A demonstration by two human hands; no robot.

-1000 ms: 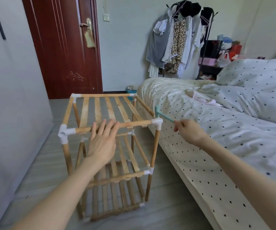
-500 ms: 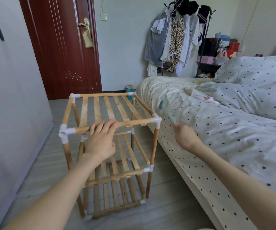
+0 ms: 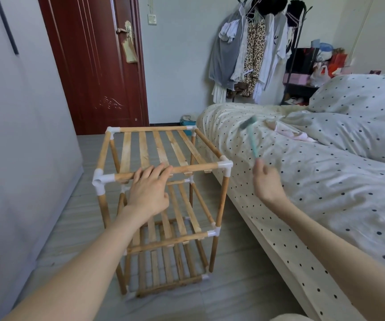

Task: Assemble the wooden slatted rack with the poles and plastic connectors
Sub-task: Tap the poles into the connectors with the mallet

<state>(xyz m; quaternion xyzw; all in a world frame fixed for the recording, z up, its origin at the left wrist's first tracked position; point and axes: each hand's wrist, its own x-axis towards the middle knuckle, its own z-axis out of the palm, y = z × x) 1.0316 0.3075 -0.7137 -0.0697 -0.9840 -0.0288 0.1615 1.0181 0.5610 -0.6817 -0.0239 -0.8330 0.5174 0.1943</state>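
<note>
Left hand: fingers straight, resting on front top pole of three-tier wooden slatted rack, standing on floor beside bed. Right hand: gripping blurred teal-handled mallet, raised above bed.

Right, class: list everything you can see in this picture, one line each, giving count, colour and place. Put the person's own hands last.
Rack: one, pale wood with white plastic corner connectors, three slatted tiers, on the floor between wall and bed.
Small hammer: one, teal handle, blurred, raised above the bed.
Bed: one, cream and white bedding with dark dots, right side.
Door: one, dark red, shut, back left.
Coat stand: one, dark, hung with grey, white and leopard-print clothes, back wall.
Light switch: one, white, wall beside the door.
Floor: grey.
Left hand: fingers laid over the rack's top front pole.
Right hand: grips the hammer's handle.
</note>
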